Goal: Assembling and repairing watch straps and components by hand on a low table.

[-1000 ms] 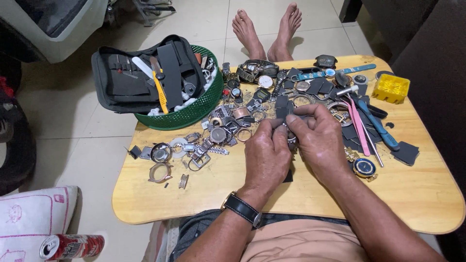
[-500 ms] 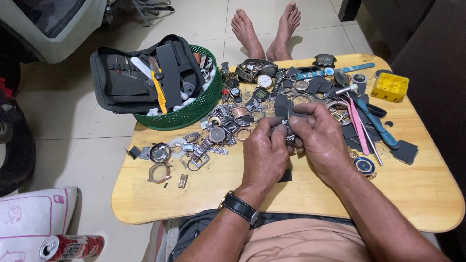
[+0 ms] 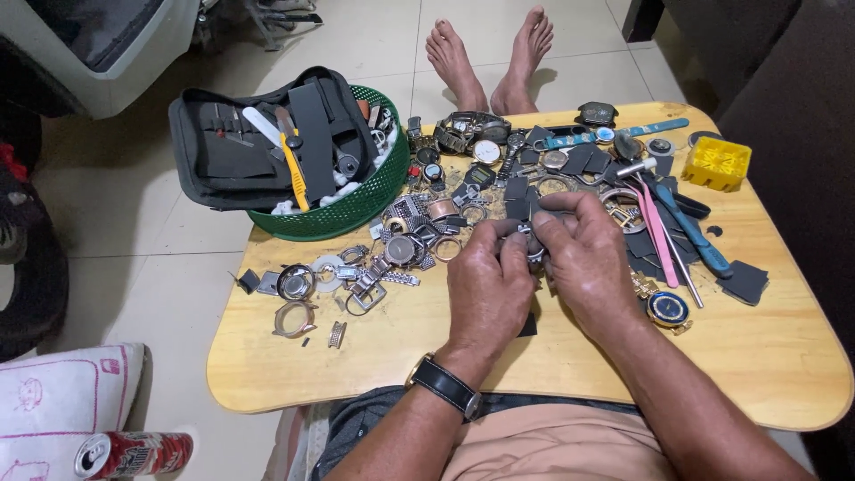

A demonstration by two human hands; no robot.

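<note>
L hand (image 3: 488,283) + R hand (image 3: 581,258) meet mid-counter (image 3: 374,356); fingers of both clamped on small metal watch part (image 3: 533,242), braced for fine work; pink tweezers (image 3: 657,233) near R.

The person's arms are bare, no sleeves are visible. The left hand (image 3: 488,289) has a wristwatch (image 3: 445,388) with a black strap and a metal case on its wrist. The right hand (image 3: 588,260) wears nothing. The lap shows beige shorts (image 3: 543,445) and a grey waistband. The feet (image 3: 492,53) are bare.
</note>
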